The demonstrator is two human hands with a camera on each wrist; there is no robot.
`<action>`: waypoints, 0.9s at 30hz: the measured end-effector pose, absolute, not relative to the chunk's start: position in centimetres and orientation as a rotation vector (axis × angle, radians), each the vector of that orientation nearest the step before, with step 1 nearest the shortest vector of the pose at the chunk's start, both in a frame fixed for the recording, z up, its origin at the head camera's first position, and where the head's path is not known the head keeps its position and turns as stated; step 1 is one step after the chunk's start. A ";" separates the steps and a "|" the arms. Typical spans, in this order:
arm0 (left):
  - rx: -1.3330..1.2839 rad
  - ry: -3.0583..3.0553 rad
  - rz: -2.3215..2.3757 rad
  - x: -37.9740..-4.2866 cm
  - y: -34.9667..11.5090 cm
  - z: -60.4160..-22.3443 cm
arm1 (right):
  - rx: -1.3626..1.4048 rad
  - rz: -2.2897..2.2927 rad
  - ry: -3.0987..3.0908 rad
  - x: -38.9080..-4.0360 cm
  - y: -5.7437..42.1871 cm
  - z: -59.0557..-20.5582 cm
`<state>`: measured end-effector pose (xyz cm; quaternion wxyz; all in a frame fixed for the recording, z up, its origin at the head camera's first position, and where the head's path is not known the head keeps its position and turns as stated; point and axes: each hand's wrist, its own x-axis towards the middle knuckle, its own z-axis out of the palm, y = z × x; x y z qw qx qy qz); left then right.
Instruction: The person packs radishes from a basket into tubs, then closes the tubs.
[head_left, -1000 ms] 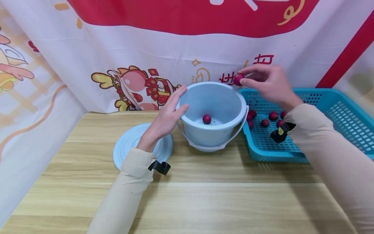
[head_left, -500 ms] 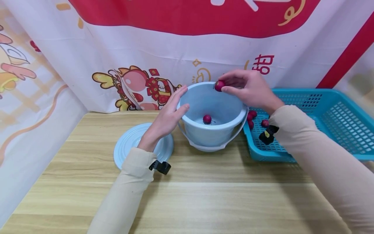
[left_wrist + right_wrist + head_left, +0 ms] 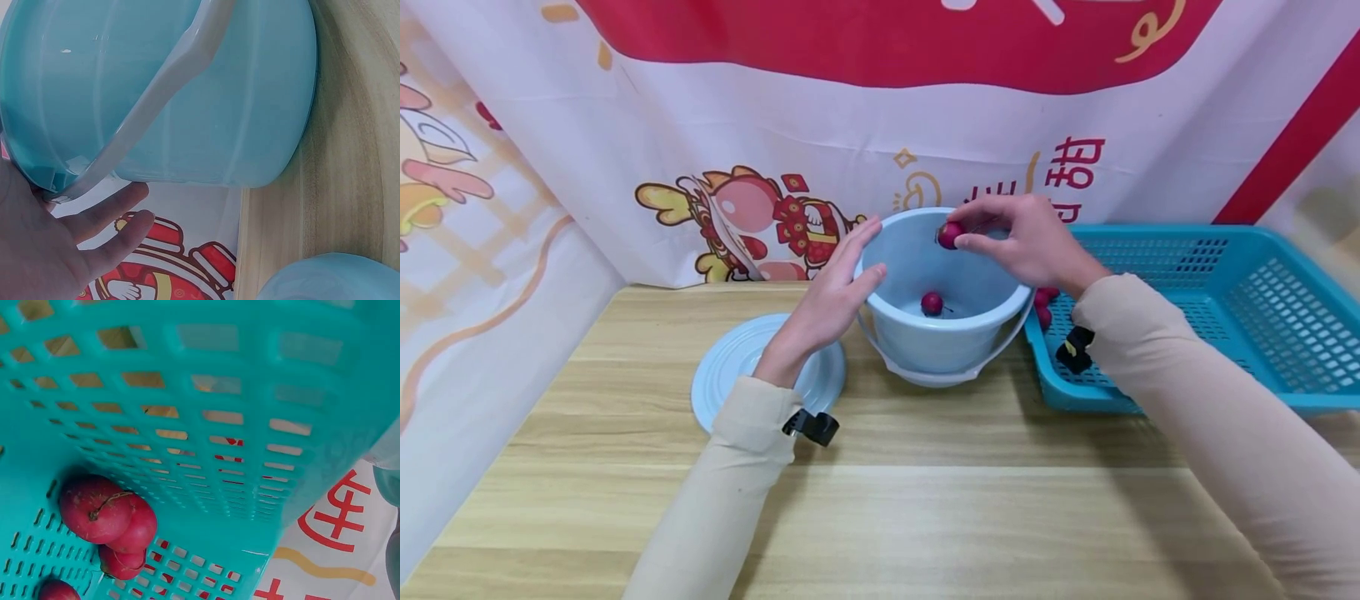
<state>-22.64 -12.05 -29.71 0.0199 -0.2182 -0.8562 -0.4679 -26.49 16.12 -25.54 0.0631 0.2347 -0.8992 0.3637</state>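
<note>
A light blue bucket [image 3: 917, 346] stands on the table with its white handle [image 3: 156, 94] hanging down. My left hand [image 3: 820, 308] rests against the bucket's left rim, fingers straight. Between the thumb and fingertips of my right hand [image 3: 1030, 242], a red radish [image 3: 950, 235] is pinched over the bucket's mouth, near the back inner wall. Another radish [image 3: 932, 303] lies on the bucket's floor. In the right wrist view, several radishes [image 3: 94, 509] lie in the teal basket [image 3: 187, 337]; the held one is out of that view.
The round blue lid [image 3: 715, 375] lies on the table left of the bucket, partly beneath my left forearm. The basket's near rim [image 3: 1090, 402] runs right of the bucket, under my right forearm. A printed curtain [image 3: 820, 125] hangs behind.
My right hand has carried the radish left from above the basket's edge and lowered it to the bucket's opening. My left hand has stayed at the rim.
</note>
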 end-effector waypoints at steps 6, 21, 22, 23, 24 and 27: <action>-0.680 -2.654 -1.455 -22.7 -12.1 -29.8 | 0.704 1.065 -2.742 -26.6 16.0 -25.7; -0.679 -2.652 -1.448 -22.8 -12.0 -29.6 | 0.725 1.032 -2.788 -26.7 16.0 -25.5; -0.676 -2.651 -1.452 -22.7 -12.0 -29.5 | 0.728 1.021 -2.791 -26.7 15.9 -25.5; -0.677 -2.651 -1.452 -22.7 -12.0 -29.6 | 0.728 1.011 -2.794 -26.8 15.9 -25.6; -0.678 -2.650 -1.454 -22.7 -12.1 -29.6 | 0.730 0.998 -2.797 -26.8 15.8 -25.6; -0.680 -2.646 -1.456 -22.7 -12.1 -29.7 | 0.734 0.980 -2.799 -26.8 15.7 -25.7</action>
